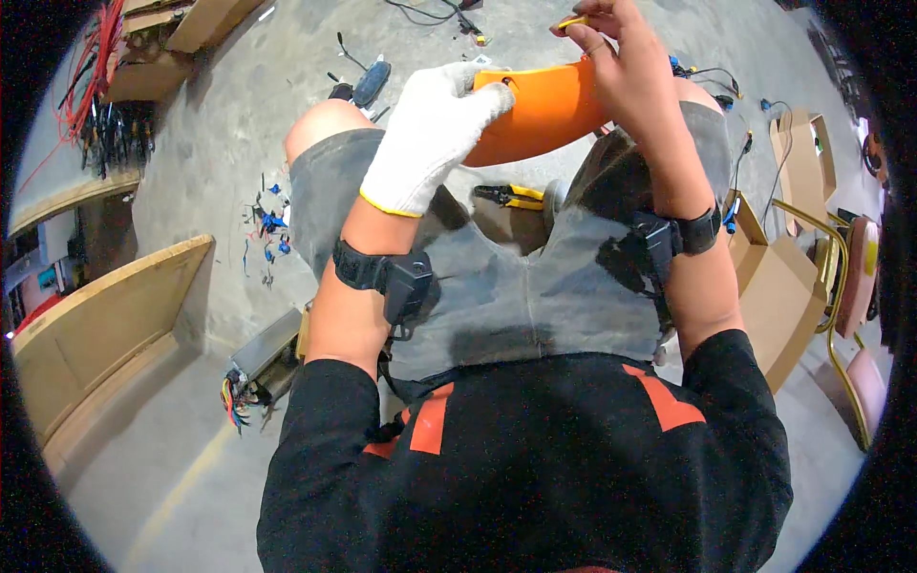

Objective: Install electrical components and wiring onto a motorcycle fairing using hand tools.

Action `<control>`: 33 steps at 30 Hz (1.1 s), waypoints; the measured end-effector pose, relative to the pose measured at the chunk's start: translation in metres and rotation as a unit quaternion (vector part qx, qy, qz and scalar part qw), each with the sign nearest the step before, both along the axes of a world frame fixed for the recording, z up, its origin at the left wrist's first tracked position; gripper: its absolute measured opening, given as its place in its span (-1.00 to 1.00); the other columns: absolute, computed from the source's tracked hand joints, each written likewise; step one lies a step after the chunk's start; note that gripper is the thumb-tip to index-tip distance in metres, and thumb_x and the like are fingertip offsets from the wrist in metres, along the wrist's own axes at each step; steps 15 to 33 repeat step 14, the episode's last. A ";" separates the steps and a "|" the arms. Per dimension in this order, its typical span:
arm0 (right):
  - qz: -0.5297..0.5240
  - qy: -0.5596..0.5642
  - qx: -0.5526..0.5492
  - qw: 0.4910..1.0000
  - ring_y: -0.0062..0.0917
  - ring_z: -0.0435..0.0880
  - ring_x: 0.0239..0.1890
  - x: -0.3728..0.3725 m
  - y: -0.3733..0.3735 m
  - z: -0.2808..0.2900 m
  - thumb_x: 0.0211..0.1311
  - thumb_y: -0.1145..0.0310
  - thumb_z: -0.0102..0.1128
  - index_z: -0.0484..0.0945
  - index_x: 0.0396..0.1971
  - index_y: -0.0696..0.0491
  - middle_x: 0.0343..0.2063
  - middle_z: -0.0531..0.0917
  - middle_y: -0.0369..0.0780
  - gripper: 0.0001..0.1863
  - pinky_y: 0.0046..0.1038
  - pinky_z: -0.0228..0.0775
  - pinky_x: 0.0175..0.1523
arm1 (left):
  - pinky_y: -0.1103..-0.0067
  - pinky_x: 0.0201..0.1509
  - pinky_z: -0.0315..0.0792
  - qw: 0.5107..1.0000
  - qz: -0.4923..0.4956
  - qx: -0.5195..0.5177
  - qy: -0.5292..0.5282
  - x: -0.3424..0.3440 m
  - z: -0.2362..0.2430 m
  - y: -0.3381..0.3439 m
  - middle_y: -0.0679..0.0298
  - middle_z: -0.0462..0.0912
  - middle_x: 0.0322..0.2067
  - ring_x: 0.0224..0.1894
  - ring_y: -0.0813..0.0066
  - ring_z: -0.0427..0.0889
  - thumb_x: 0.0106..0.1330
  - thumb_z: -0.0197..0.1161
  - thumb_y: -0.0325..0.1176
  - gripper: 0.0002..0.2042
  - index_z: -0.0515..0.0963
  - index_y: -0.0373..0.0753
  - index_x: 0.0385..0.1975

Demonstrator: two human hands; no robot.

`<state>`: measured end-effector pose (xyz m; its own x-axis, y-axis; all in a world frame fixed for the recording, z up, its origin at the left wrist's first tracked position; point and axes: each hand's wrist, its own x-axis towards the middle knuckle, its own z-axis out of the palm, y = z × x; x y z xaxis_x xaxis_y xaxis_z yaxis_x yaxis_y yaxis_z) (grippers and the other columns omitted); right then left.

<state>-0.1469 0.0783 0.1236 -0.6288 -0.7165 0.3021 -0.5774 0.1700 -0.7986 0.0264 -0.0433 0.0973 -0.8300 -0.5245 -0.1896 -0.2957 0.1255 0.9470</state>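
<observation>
My left hand [432, 129], in a white knit glove with a yellow cuff edge, grips the left end of a curved orange panel [544, 113]. The panel is smooth like plastic and has a small hole near its upper left corner. My bare right hand [632, 72] is at the panel's right end, its fingers raised above the upper edge. Between its thumb and fingertips is a small yellow piece [573, 23], too small to name. Below the panel, between my legs, lie yellow-and-black pliers [511, 197].
Wire scraps with blue connectors [272, 222] lie on the floor at left. A blue oblong device [372, 84] with a cable is beyond my left knee. Open cardboard boxes [778, 286] and a gold-framed chair [842, 267] stand at right; a wooden board [115, 325] leans at left.
</observation>
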 end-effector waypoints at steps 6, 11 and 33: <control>0.146 -0.137 0.019 0.980 -0.47 0.68 -0.23 -0.004 0.003 0.003 0.25 0.55 0.19 0.54 -0.22 0.23 -0.38 0.66 -0.11 -0.87 -0.46 0.50 -0.07 | 0.58 -0.21 0.52 0.998 -0.029 -0.048 -0.036 -0.001 -0.005 -0.004 0.23 0.70 -0.29 -0.31 0.53 0.65 0.27 0.24 -0.32 -0.70 0.61 -0.40 -0.10; 0.223 -0.076 0.141 0.961 -0.39 0.68 -0.25 -0.007 -0.009 0.008 0.22 0.49 0.25 0.59 -0.18 0.20 -0.33 0.69 -0.09 -0.81 -0.41 0.50 -0.09 | 0.57 -0.21 0.53 0.998 -0.044 -0.030 -0.039 -0.001 -0.011 -0.004 0.25 0.70 -0.27 -0.30 0.53 0.65 0.27 0.23 -0.33 -0.70 0.61 -0.38 -0.09; 0.265 0.010 0.141 0.954 -0.35 0.71 -0.19 -0.016 -0.023 -0.019 0.17 0.47 0.25 0.54 -0.05 0.07 -0.28 0.70 -0.11 -0.69 -0.36 0.52 -0.10 | 0.57 -0.19 0.53 0.998 -0.046 0.007 -0.051 -0.004 -0.013 -0.005 0.25 0.70 -0.25 -0.28 0.52 0.65 0.27 0.24 -0.31 -0.68 0.60 -0.37 -0.06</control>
